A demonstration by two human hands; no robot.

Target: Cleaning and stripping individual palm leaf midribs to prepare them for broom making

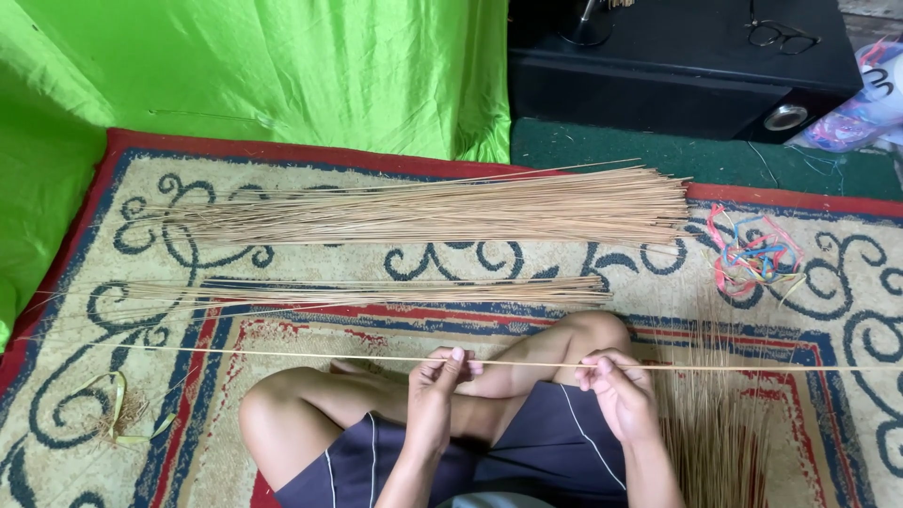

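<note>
Far left there's a loose yellow ribbon (118, 414) on the patterned rug (75, 282). Further out lie two piles of thin sticks: a big far bundle (423, 207) and a smaller near bundle (376, 292), looks like sorted stock. The left hand (437, 372) and right hand (611, 381) are both pinched shut on one long stick (282, 355) held level across the knees. An untidy heap (715, 414) at the right looks still to do. Coloured ties (752, 254) sit far right. Stick ends run out of view.
</note>
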